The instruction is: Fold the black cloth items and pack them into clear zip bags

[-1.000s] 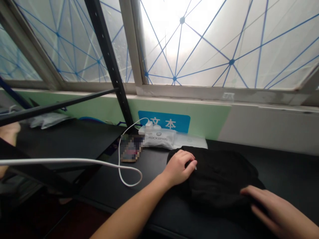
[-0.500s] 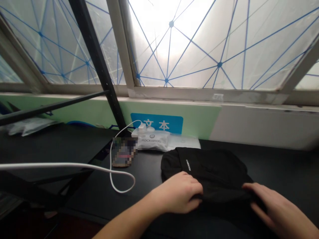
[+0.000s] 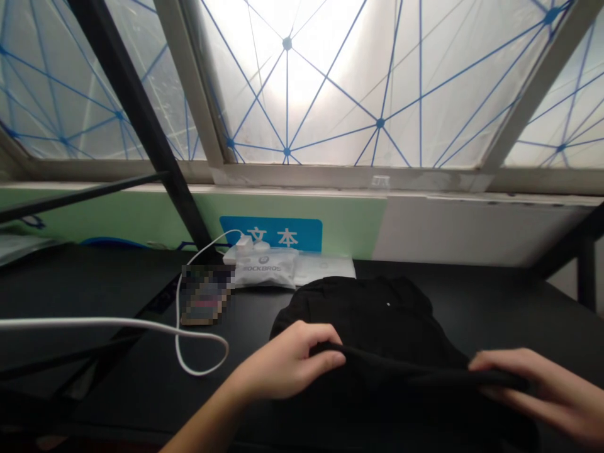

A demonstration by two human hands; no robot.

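Note:
A black cloth item (image 3: 372, 321), soft and bulky like a garment or a bag, lies on the black tabletop (image 3: 495, 302). My left hand (image 3: 302, 362) pinches its near edge between thumb and fingers. At the right end of that edge, my right hand (image 3: 542, 390) grips the fabric, with the fingers on top and the thumb below. Between the two hands the edge is drawn out in a raised fold. The lower part of the cloth merges with the dark table, so its full shape cannot be made out.
Behind the cloth lies a white ROCKBROS packet (image 3: 267, 267) beside a white charger (image 3: 244, 244). A white cable (image 3: 202, 336) loops near a phone-like blurred object (image 3: 207, 296). A black metal post (image 3: 141, 119) rises at left, before the window (image 3: 330, 82).
My hands have moved apart, the left leftward, stretching the near edge between them. The cloth's small white lettering is now out of sight. The whole view has shifted to the right.

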